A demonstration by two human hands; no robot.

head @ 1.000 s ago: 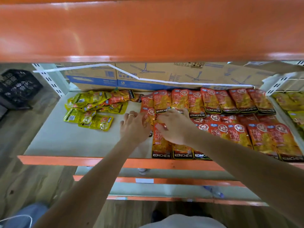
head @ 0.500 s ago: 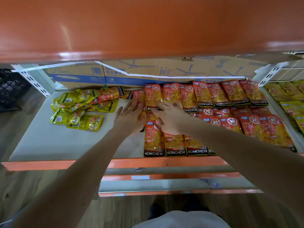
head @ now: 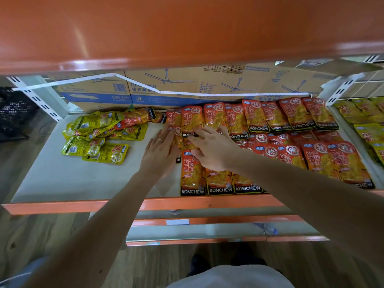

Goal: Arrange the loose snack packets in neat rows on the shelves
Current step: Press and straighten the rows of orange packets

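Orange KONCHEW packets [head: 291, 115] lie in overlapping rows across the right half of the grey shelf [head: 62, 179]. My left hand [head: 161, 151], a ring on one finger, lies flat with straight fingers against the left edge of an orange packet [head: 174, 129] in the leftmost column. My right hand [head: 214, 149] rests palm down on the middle-row packets, fingers stretched toward a back-row packet [head: 192, 120]. Front-row packets [head: 193, 177] sit below my right hand. A loose heap of yellow packets [head: 93, 138] with a few orange ones [head: 137, 117] lies at the back left.
Cardboard boxes [head: 166, 88] line the back of the shelf. The orange beam of the upper shelf [head: 187, 32] hangs low overhead. A neighbouring bay at the right holds yellow packets [head: 365, 121]. A black crate [head: 14, 113] stands on the floor at the left.
Both hands have slid a little farther back along the leftmost orange column, fingers more stretched out. The camera has shifted slightly.
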